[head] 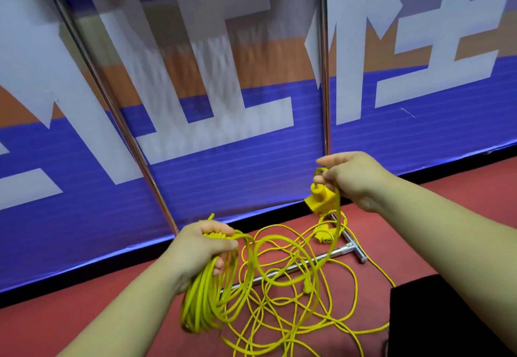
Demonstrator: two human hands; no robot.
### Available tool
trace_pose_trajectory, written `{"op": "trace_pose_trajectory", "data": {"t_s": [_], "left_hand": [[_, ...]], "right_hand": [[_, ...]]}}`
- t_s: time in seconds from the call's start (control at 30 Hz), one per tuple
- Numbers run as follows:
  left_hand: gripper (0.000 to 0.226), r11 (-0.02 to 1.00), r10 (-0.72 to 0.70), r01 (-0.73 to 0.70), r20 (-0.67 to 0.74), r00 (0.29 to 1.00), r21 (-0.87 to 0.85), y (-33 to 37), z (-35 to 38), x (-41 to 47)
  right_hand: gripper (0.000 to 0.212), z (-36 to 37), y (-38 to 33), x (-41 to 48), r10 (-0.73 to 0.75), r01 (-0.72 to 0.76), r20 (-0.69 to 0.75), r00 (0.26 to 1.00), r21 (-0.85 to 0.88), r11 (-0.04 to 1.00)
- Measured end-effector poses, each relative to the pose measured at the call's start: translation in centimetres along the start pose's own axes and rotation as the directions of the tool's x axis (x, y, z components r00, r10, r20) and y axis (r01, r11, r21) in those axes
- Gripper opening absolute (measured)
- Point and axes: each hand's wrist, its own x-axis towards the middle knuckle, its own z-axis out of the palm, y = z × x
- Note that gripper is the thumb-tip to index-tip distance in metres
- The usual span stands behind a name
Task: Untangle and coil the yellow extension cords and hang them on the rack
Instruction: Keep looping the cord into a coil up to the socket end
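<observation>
Head view: a coil point(207, 298) is gripped by the left hand point(200, 247), and a cord point(334, 205) near its plug point(320, 197) is pinched by right hand point(352, 177) fingers point(321, 180).

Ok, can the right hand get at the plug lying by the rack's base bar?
Likely yes, once freed: the right hand pinches a hanging cord, but the plug lies largely uncovered just below it.

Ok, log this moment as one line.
left hand: holds coiled loops | right hand: pinches cord, plug dangling | floor: loose tangle over rack base bar | stage: coiling
</observation>
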Motion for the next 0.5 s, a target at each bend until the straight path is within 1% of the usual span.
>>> {"op": "trace_pose_trajectory", "data": {"t_s": [0.07, 0.1, 0.17, 0.2, 0.3, 0.37, 0.43, 0.5], "left_hand": [[0.027, 0.999, 0.013, -0.013, 0.013, 1.000, -0.030, 0.7, -0.6, -0.4], [0.028, 0.999, 0.026, -0.025, 0.011, 1.000, -0.041, 1.0, -0.9, -0.6], [0.028, 0.994, 0.064, -0.065, -0.012, 0.998, -0.085, 1.5, -1.2, -1.0], [0.028, 0.989, 0.088, -0.091, -0.023, 0.996, -0.115, 1.7, -1.3, -1.2], [0.025, 0.963, 0.166, -0.179, -0.082, 0.983, -0.201, 2.5, -1.3, -1.8], [0.023, 0.930, 0.214, -0.244, -0.132, 0.968, -0.275, 3.2, -1.4, -2.1], [0.020, 0.883, 0.250, -0.301, -0.183, 0.951, -0.360, 4.0, -1.5, -2.5], [0.017, 0.822, 0.267, -0.344, -0.227, 0.937, -0.453, 4.6, -1.7, -2.7]], "right_hand": [[0.031, 0.0, 0.6, 0.1, 0.052, -0.047, 0.044, 0.998, -0.123, 0.991], [0.028, 0.2, 0.7, 0.0, 0.071, -0.056, 0.071, 0.995, -0.198, 0.979], [0.014, 0.6, 0.6, -0.9, 0.090, -0.033, 0.143, 0.986, -0.360, 0.932], [0.012, 1.0, 0.6, -1.3, 0.087, -0.008, 0.179, 0.980, -0.404, 0.915], [0.021, 2.3, 0.8, -2.3, 0.047, 0.086, 0.314, 0.948, -0.394, 0.915], [0.021, 3.4, 0.9, -3.4, 0.030, 0.179, 0.448, 0.894, -0.417, 0.891], [0.022, 4.8, 1.4, -4.6, 0.042, 0.272, 0.566, 0.823, -0.458, 0.846], [0.029, 6.4, 2.4, -5.5, 0.059, 0.356, 0.650, 0.758, -0.488, 0.797]]}}
